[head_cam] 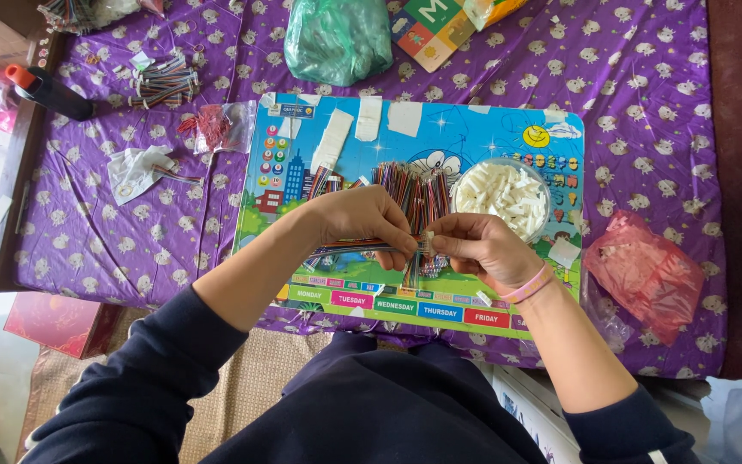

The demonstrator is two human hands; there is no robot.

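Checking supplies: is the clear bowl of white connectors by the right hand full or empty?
Nearly full. The clear bowl holds a heap of white connectors reaching about its rim.

Purple animal-print bedsheet [646, 94], woven floor mat [242, 387], daylight from left

A green plastic bag [337, 39] lies top centre, a red bag [646, 273] (crumpled) far right.

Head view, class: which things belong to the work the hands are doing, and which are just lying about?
In use:
left hand and right hand, pinching a ribbon of coloured wires
pile of coloured wires
bowl of white connectors
cartoon board

Lying about:
green bag
red bag
dark bottle
wire bundle
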